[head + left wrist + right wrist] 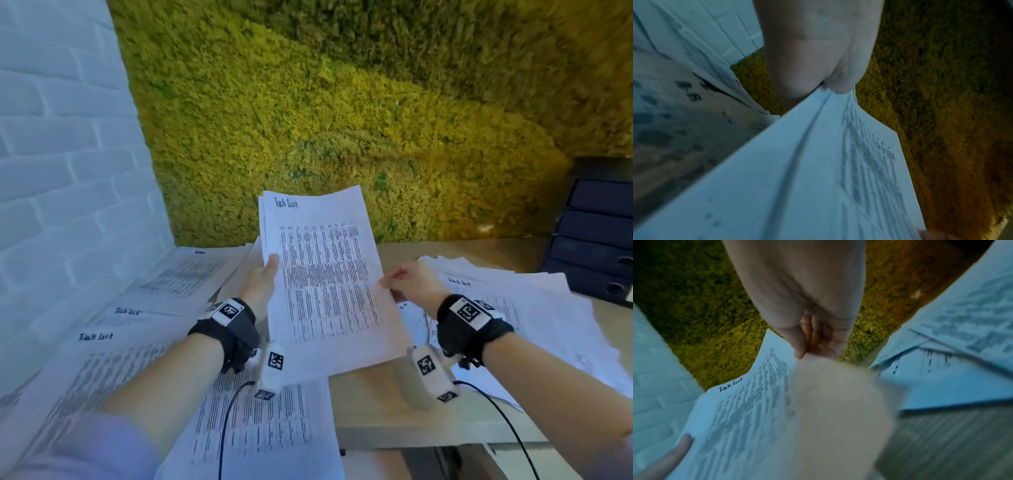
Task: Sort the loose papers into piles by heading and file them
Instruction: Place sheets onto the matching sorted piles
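A thin sheaf of white printed sheets (325,281), limp and slightly bowed, is held up off a pale wood-grain desk (383,411) at the centre of the head view. Its top page is headed "Task List" in hand-style lettering above a dense grid of small black type. In the left wrist view the sheaf's edge shows several layered leaves.

The left hand (262,287) grips the sheaf's left edge from about 9 o'clock, thumb laid flat on the front of the page and the fingers hidden behind it. The right hand (411,281) pinches the right edge at about 3 o'clock between thumb and curled fingers; the right wrist view shows those fingers (818,340) folded close around the paper's margin. Both wrists wear black straps with white blocks bearing square black-and-white markers.

Flat on the desk from 7 to 10 o'clock lies a spread of overlapping papers (113,342), two with "Task List" headings legible. From 3 to 4 o'clock sits a looser, fanned heap of sheets (534,308), one also headed "Task List". At 2 to 3 o'clock stand dark navy lever-arch binders (596,240) stacked on their sides, with round finger holes in the spines.

Behind the desk rises a shaggy yellow-green moss wall (342,102); at 10 o'clock is a white-painted brick wall (61,137).
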The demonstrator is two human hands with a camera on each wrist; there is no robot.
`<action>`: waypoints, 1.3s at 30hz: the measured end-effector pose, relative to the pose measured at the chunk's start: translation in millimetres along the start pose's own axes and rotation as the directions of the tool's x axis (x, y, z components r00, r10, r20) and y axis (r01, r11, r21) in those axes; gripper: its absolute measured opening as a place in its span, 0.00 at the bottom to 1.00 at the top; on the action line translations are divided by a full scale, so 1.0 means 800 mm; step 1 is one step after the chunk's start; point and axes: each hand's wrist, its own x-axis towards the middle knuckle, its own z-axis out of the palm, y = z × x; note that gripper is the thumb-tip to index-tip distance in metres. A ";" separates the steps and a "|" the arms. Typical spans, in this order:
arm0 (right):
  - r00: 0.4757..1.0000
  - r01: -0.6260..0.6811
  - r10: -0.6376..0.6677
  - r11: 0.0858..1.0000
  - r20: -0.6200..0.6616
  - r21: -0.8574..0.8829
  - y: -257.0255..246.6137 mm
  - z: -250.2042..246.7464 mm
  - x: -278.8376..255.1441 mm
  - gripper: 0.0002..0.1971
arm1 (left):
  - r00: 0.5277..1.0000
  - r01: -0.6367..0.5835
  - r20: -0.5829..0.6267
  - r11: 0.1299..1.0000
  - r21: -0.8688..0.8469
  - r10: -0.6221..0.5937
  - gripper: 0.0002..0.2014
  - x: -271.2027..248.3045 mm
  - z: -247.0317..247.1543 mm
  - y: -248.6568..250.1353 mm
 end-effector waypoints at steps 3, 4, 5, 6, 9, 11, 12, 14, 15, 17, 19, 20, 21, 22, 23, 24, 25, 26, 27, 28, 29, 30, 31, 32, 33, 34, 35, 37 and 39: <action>0.998 -0.027 0.027 1.000 -0.065 0.006 0.001 0.015 0.011 0.08 | 0.998 0.013 0.054 0.999 0.041 -0.015 0.32 0.008 -0.039 -0.004; 0.995 -0.051 0.052 0.999 -0.090 0.012 -0.002 0.017 0.012 0.07 | 0.999 0.020 0.047 0.999 0.046 -0.022 0.32 0.009 -0.052 -0.004; 0.991 -0.067 0.068 0.998 -0.114 0.019 -0.004 0.020 0.015 0.07 | 0.998 0.040 0.038 0.998 0.057 -0.042 0.33 0.011 -0.065 -0.006; 0.988 -0.068 0.071 0.997 -0.137 0.023 -0.006 0.021 0.016 0.06 | 0.997 0.065 0.032 0.996 0.054 -0.066 0.35 0.010 -0.076 -0.006; 0.979 -0.050 0.057 0.998 -0.197 0.041 -0.011 0.028 0.018 0.07 | 0.994 0.112 -0.016 0.994 -0.016 -0.112 0.39 0.006 -0.107 -0.011; 0.976 -0.066 0.072 0.997 -0.206 0.033 -0.013 0.036 0.021 0.07 | 0.993 0.113 -0.017 0.990 -0.085 -0.115 0.35 0.002 -0.123 -0.014; 0.977 -0.071 0.072 0.997 -0.201 0.013 -0.016 0.040 0.022 0.09 | 0.992 0.124 -0.017 0.987 -0.098 -0.126 0.34 0.000 -0.127 -0.014; 0.977 -0.081 0.075 0.997 -0.197 -0.020 -0.021 0.046 0.025 0.13 | 0.990 0.139 -0.023 0.985 -0.104 -0.142 0.34 0.000 -0.135 -0.016; 0.979 -0.086 0.084 0.996 -0.186 -0.002 -0.023 0.047 0.026 0.13 | 0.987 0.153 -0.025 0.980 -0.126 -0.157 0.35 0.003 -0.138 -0.017; 0.989 -0.084 0.098 0.988 -0.107 0.133 -0.023 0.053 0.025 0.10 | 0.982 0.188 0.051 0.966 -0.177 -0.181 0.39 0.004 -0.138 -0.022; 0.991 -0.127 0.106 0.950 0.086 0.285 -0.019 0.060 0.016 0.06 | 0.977 0.199 0.102 0.968 -0.151 -0.185 0.35 -0.006 -0.122 -0.018; 0.975 -0.158 0.100 0.939 0.198 0.304 -0.016 0.065 0.010 0.08 | 0.977 0.197 0.102 0.973 -0.117 -0.186 0.31 -0.011 -0.110 -0.016; 0.959 -0.176 0.100 0.943 0.265 0.281 -0.011 0.072 0.008 0.10 | 0.984 0.167 0.086 0.982 -0.090 -0.159 0.25 -0.009 -0.098 -0.020; 0.949 -0.166 0.092 0.960 0.303 0.226 -0.010 0.077 0.003 0.10 | 0.986 0.150 0.079 0.986 -0.072 -0.145 0.18 -0.011 -0.080 -0.021; 0.960 -0.127 0.090 0.984 0.264 0.129 -0.004 0.082 0.004 0.10 | 0.987 0.150 0.063 0.986 -0.073 -0.146 0.14 -0.011 -0.066 -0.022; 0.976 -0.083 0.075 0.996 0.203 0.033 0.003 0.084 0.008 0.11 | 0.982 0.180 0.065 0.981 -0.074 -0.175 0.15 -0.013 -0.056 -0.026; 0.990 -0.074 0.079 0.996 0.121 -0.048 0.008 0.082 0.011 0.11 | 0.973 0.219 0.096 0.971 -0.095 -0.210 0.16 -0.009 -0.047 -0.033; 0.994 -0.097 0.101 0.993 0.050 -0.065 0.018 0.075 0.015 0.10 | 0.957 0.260 0.161 0.958 -0.122 -0.239 0.19 -0.004 -0.042 -0.043; 0.989 -0.148 0.149 0.987 -0.002 -0.065 0.026 0.067 0.017 0.09 | 0.939 0.302 0.217 0.942 -0.144 -0.268 0.25 -0.004 -0.037 -0.052; 0.983 -0.183 0.181 0.981 -0.044 -0.068 0.035 0.058 0.017 0.07 | 0.916 0.346 0.262 0.928 -0.138 -0.303 0.31 -0.005 -0.036 -0.061; 0.973 -0.227 0.222 0.972 -0.066 -0.067 0.042 0.050 0.017 0.08 | 0.890 0.380 0.325 0.914 -0.140 -0.320 0.35 -0.008 -0.033 -0.069; 0.965 -0.251 0.245 0.966 -0.093 -0.064 0.051 0.042 0.018 0.10 | 0.861 0.397 0.384 0.912 -0.102 -0.333 0.36 -0.011 -0.028 -0.074; 0.958 -0.271 0.265 0.961 -0.106 -0.049 0.055 0.037 0.017 0.11 | 0.845 0.390 0.418 0.919 -0.052 -0.334 0.34 -0.014 -0.025 -0.080; 0.957 -0.272 0.267 0.962 -0.113 -0.031 0.059 0.033 0.017 0.12 | 0.837 0.372 0.438 0.928 -0.017 -0.328 0.30 -0.017 -0.022 -0.083; 0.957 -0.272 0.271 0.962 -0.103 0.008 0.059 0.032 0.016 0.12 | 0.834 0.365 0.449 0.931 -0.017 -0.319 0.27 -0.018 -0.020 -0.086; 0.958 -0.265 0.267 0.964 -0.100 0.030 0.061 0.032 0.017 0.10 | 0.834 0.358 0.454 0.934 -0.013 -0.313 0.24 -0.015 -0.018 -0.092; 0.959 -0.266 0.269 0.963 -0.092 0.042 0.058 0.034 0.014 0.09 | 0.836 0.342 0.458 0.940 -0.003 -0.303 0.20 -0.016 -0.016 -0.094; 0.964 -0.240 0.245 0.969 -0.107 0.059 0.054 0.037 0.014 0.11 | 0.856 0.320 0.418 0.947 0.030 -0.303 0.18 -0.013 -0.014 -0.100; 0.970 -0.216 0.223 0.973 -0.099 0.078 0.048 0.041 0.014 0.11 | 0.872 0.293 0.390 0.954 0.065 -0.295 0.28 -0.015 -0.013 -0.101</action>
